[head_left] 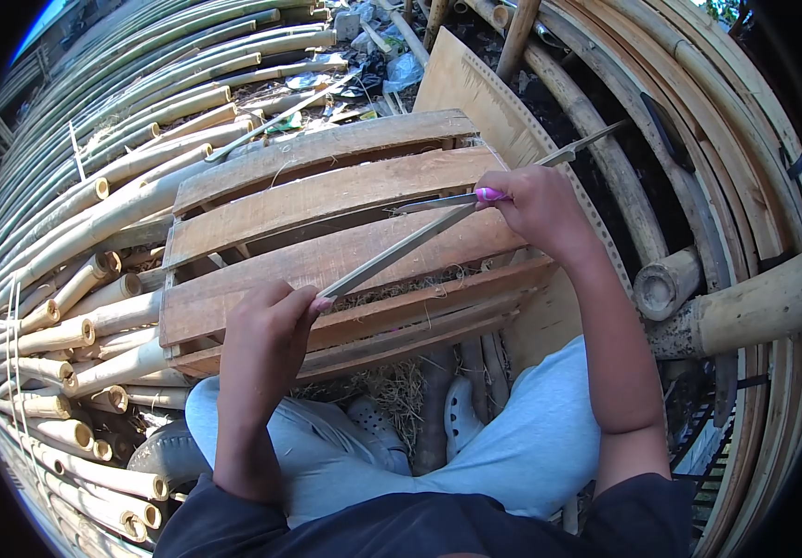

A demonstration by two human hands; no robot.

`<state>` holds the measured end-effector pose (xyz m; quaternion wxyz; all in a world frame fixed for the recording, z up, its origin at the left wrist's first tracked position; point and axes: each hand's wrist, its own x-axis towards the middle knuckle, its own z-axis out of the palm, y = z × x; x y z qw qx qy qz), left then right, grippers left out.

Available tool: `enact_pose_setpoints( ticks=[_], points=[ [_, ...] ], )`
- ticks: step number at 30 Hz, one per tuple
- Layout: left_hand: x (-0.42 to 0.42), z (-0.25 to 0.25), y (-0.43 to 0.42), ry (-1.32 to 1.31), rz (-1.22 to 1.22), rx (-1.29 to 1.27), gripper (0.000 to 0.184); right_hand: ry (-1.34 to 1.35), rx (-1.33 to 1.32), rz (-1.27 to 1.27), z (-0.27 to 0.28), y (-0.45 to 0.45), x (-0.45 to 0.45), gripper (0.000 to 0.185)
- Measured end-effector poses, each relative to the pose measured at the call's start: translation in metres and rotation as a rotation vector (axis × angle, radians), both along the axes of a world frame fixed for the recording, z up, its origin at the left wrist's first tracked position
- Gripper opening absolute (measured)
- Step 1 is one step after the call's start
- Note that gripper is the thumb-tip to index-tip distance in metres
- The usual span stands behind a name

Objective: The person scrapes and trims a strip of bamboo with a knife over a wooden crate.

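My left hand (266, 325) pinches the near end of a narrow bamboo strip (392, 259) between thumb and fingers. The strip slants up to the right and passes at my right hand (545, 209); a similar length comes out beyond that fist. Closed in my right hand is a knife (434, 204) with a pink-purple handle, its blade pointing left, just above the strip. Both hands are over a slatted wooden crate (327, 200) that stands in front of my knees. The right fingers partly hide the handle and the strip.
Stacked bamboo poles (122, 223) fill the left side. A plywood sheet (475, 93) leans behind the crate. Long curved-looking boards and poles (699, 177) run along the right, with a thick bamboo pole (755, 307) near my right elbow. Plastic litter (401, 73) lies at the back.
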<state>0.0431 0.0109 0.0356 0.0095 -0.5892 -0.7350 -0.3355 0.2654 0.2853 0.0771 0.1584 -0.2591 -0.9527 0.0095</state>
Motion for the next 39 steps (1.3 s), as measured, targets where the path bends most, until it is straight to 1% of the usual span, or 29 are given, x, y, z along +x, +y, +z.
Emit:
enact_pose_setpoints(
  ticks=[7,9,10,12,13,15,16,18,19,21,22,24,25,28,29,30,32,33,34,36,37,38,39],
  points=[
    [-0.019,-0.014,0.011,-0.008,-0.014,-0.010,0.014,0.005,-0.045,-0.044,-0.010,-0.005,-0.008,0.009],
    [-0.023,-0.014,0.013,-0.001,-0.008,0.002,0.013,0.119,-0.104,-0.078,-0.002,-0.020,-0.011,0.016],
    [-0.023,-0.015,0.013,0.013,-0.011,0.015,0.013,0.119,-0.103,-0.073,0.003,-0.028,-0.012,0.016],
    [-0.024,-0.015,0.014,0.023,-0.011,0.028,0.014,0.340,-0.408,-0.209,0.011,-0.040,-0.013,0.033],
    [-0.024,-0.016,0.014,0.038,-0.008,0.029,0.014,0.337,-0.408,-0.206,0.010,-0.036,-0.012,0.033],
    [-0.025,-0.017,0.014,0.054,-0.006,0.031,0.014,0.187,-0.400,-0.479,0.000,-0.024,-0.006,0.046],
    [-0.025,-0.018,0.015,0.054,-0.004,0.037,0.014,0.186,-0.399,-0.479,-0.009,-0.022,-0.008,0.046],
    [-0.025,-0.019,0.016,0.052,-0.005,0.042,0.014,0.199,-0.455,-0.607,-0.027,-0.021,-0.014,0.052],
    [-0.025,-0.019,0.016,0.045,-0.004,0.037,0.014,0.197,-0.455,-0.609,-0.032,-0.030,-0.021,0.052],
    [-0.025,-0.020,0.017,0.041,-0.008,0.032,0.014,0.235,-0.550,-0.345,-0.041,-0.053,-0.034,0.054],
    [-0.027,-0.021,0.018,0.048,-0.001,0.038,0.013,0.238,-0.551,-0.350,-0.033,-0.052,-0.034,0.054],
    [-0.028,-0.021,0.018,0.056,0.000,0.039,0.013,0.145,-0.538,-0.524,-0.010,-0.042,-0.034,0.055],
    [-0.026,-0.019,0.017,0.047,-0.001,0.043,0.013,0.187,-0.497,-0.558,-0.023,-0.018,-0.025,0.055],
    [-0.023,-0.018,0.015,0.033,0.001,0.053,0.014,0.236,-0.456,-0.554,-0.035,-0.026,-0.027,0.055],
    [-0.022,-0.019,0.014,0.035,-0.003,0.057,0.014,0.248,-0.439,-0.440,-0.035,-0.042,-0.031,0.055],
    [-0.022,-0.019,0.015,0.034,-0.001,0.056,0.014,0.246,-0.439,-0.439,-0.036,-0.046,-0.034,0.055],
    [-0.023,-0.021,0.016,0.035,-0.002,0.082,0.014,0.205,-0.498,-0.353,-0.035,-0.052,-0.034,0.056],
    [-0.023,-0.020,0.016,0.035,-0.007,0.081,0.014,0.184,-0.553,-0.435,-0.026,-0.046,-0.034,0.056],
    [-0.021,-0.018,0.016,0.021,0.002,0.056,0.015,0.185,-0.553,-0.438,-0.018,-0.040,-0.031,0.056],
    [-0.020,-0.017,0.013,0.001,0.018,0.028,0.016,0.118,-0.676,-0.599,-0.008,-0.030,-0.026,0.053],
    [-0.019,-0.017,0.013,0.011,0.017,0.030,0.017,0.129,-0.546,-0.560,-0.012,-0.037,-0.029,0.052],
    [-0.019,-0.018,0.013,0.024,0.015,0.033,0.017,0.127,-0.544,-0.558,-0.018,-0.043,-0.032,0.052],
    [-0.018,-0.018,0.013,0.025,0.012,0.032,0.017,0.119,-0.517,-0.486,-0.026,-0.049,-0.035,0.052]
  ],
)
